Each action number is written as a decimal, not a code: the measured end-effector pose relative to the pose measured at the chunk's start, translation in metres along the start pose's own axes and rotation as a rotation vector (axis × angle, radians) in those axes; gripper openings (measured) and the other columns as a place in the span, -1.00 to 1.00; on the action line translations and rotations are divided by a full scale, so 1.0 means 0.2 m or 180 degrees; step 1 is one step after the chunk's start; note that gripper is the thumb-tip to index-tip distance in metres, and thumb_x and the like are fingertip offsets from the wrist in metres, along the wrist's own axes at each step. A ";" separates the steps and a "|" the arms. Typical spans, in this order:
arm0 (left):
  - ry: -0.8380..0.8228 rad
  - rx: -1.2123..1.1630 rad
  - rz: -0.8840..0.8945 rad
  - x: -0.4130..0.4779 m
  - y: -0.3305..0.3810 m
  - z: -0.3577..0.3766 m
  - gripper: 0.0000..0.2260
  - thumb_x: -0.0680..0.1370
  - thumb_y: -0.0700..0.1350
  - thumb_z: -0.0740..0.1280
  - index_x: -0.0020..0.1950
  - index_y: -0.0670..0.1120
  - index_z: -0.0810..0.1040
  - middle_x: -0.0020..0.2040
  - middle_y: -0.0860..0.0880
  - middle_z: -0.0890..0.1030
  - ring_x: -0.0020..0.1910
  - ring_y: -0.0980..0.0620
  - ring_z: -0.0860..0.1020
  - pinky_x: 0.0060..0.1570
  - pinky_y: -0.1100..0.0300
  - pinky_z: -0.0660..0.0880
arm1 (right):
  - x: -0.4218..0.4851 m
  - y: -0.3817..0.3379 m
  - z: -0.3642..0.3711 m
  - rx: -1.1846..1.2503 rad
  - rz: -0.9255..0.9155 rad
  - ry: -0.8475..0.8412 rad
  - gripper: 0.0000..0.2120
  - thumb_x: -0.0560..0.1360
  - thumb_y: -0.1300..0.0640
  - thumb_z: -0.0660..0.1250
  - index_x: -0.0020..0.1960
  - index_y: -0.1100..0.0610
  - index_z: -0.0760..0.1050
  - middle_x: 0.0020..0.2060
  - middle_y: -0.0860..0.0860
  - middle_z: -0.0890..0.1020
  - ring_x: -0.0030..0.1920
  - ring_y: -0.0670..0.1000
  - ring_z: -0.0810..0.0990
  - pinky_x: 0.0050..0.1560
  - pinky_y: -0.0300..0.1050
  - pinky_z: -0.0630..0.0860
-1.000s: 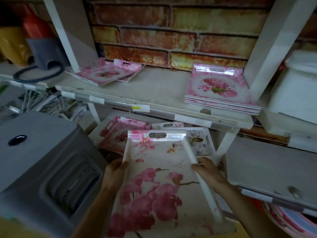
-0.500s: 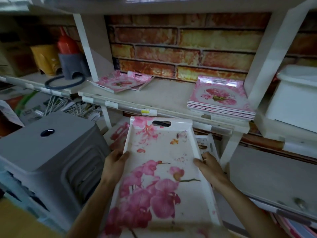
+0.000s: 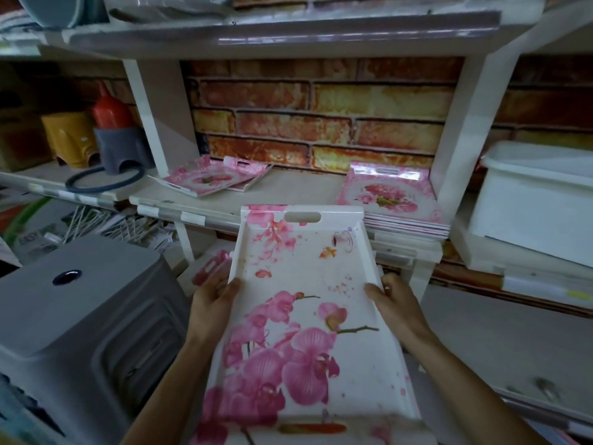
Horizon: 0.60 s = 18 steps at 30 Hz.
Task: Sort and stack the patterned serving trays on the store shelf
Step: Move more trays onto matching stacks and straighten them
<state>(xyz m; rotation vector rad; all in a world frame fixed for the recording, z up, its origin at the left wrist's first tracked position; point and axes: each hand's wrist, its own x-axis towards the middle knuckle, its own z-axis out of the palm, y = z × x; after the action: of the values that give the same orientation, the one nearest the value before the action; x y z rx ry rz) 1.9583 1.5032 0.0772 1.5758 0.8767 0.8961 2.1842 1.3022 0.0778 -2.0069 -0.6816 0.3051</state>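
- Head view: the orchid tray [image 3: 301, 319] is gripped by both hands, the left hand [image 3: 213, 305] closed on its left rim and the right hand [image 3: 393, 305] closed on its right rim.
- Compared with a second ago, the tray has been raised from the lower shelf; its far end with the handle slot is now seen level with the front edge of the middle shelf [image 3: 308, 184].
- It is judged that the tray is being carried up to be placed there, so the sorting is not finished.
- On the middle shelf, a neat stack of pink trays [image 3: 394, 200] is seen at the right, and two loose pink trays [image 3: 211, 179] lie askew at the left; the bare board is between them.
- One more pink tray [image 3: 211, 268] remains below, partly hidden.
- Behind is a brick-pattern wall [image 3: 321, 114]; a grey stool [image 3: 80, 309] stands at the left, a white bin [image 3: 539, 200] at the right.
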 end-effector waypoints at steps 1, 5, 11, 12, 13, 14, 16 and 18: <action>-0.0020 0.0036 0.0039 0.02 0.01 0.02 -0.81 0.61 -0.14 0.28 0.18 -0.03 0.60 -0.08 0.08 0.68 -0.16 0.22 0.66 -0.22 0.35 0.58 | 0.02 0.00 -0.01 0.0058 0.0005 0.0033 -0.77 0.55 0.05 0.30 -0.19 0.12 0.33 -0.27 0.01 0.48 -0.30 -0.03 0.50 -0.34 -0.18 0.34; -0.0027 0.0073 0.0210 0.11 0.09 0.09 -0.85 0.61 -0.17 0.26 0.08 -0.04 0.61 -0.15 0.07 0.66 -0.21 0.26 0.64 -0.31 0.44 0.50 | 0.10 -0.05 -0.08 0.0163 -0.0058 0.0199 -0.81 0.55 0.05 0.31 -0.14 0.13 0.38 -0.24 0.01 0.54 -0.25 -0.05 0.55 -0.34 -0.19 0.35; -0.0086 -0.0040 0.0276 0.36 0.22 0.24 -0.82 0.61 -0.15 0.25 0.16 -0.03 0.59 -0.07 0.12 0.64 -0.07 0.17 0.60 -0.24 0.39 0.45 | 0.30 -0.09 -0.15 0.0338 -0.0041 0.0479 -0.82 0.53 0.04 0.33 -0.05 0.15 0.43 -0.15 0.02 0.62 -0.13 0.01 0.62 -0.27 -0.12 0.45; -0.0114 -0.0046 0.0293 0.41 0.23 0.27 -0.82 0.61 -0.15 0.25 0.16 -0.02 0.59 -0.07 0.13 0.63 -0.10 0.21 0.59 -0.27 0.44 0.44 | 0.34 -0.09 -0.16 0.0365 -0.0010 0.0525 -0.82 0.52 0.04 0.33 -0.05 0.15 0.43 -0.15 0.01 0.62 -0.12 0.01 0.62 -0.25 -0.11 0.46; -0.0132 -0.0017 0.0318 0.46 0.25 0.30 -0.82 0.61 -0.16 0.25 0.16 -0.01 0.58 -0.08 0.13 0.62 -0.14 0.26 0.57 -0.32 0.50 0.43 | 0.39 -0.09 -0.17 0.0399 0.0021 0.0571 -0.83 0.52 0.05 0.34 -0.05 0.14 0.44 -0.14 0.01 0.63 -0.11 0.01 0.63 -0.24 -0.11 0.47; -0.0148 0.0008 0.0340 0.52 0.26 0.33 -0.81 0.61 -0.16 0.25 0.17 -0.02 0.58 -0.09 0.12 0.62 -0.17 0.30 0.55 -0.34 0.53 0.42 | 0.43 -0.10 -0.18 0.0413 0.0047 0.0623 -0.84 0.52 0.05 0.34 -0.04 0.14 0.45 -0.13 -0.01 0.63 -0.11 0.00 0.63 -0.23 -0.11 0.47; -0.0192 -0.0001 0.0335 0.62 0.29 0.40 -0.80 0.60 -0.16 0.26 0.19 -0.04 0.58 -0.08 0.10 0.62 -0.17 0.29 0.55 -0.30 0.43 0.44 | 0.50 -0.11 -0.20 0.0401 0.0075 0.0717 -0.85 0.53 0.05 0.34 -0.02 0.13 0.47 -0.12 -0.04 0.63 -0.09 -0.02 0.63 -0.20 -0.11 0.49; -0.0269 -0.0016 0.0280 0.73 0.30 0.47 -0.81 0.60 -0.15 0.26 0.17 -0.02 0.59 -0.06 0.09 0.63 -0.15 0.25 0.56 -0.25 0.36 0.43 | 0.58 -0.13 -0.22 0.0354 0.0134 0.0774 -0.86 0.53 0.05 0.33 0.00 0.12 0.49 -0.11 -0.04 0.64 -0.08 -0.03 0.62 -0.18 -0.10 0.50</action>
<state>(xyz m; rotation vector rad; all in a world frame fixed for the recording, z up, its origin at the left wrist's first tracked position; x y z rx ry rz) 2.1118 1.5840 0.1374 1.6463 0.7500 0.8861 2.2901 1.3475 0.1287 -1.9143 -0.4599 0.1176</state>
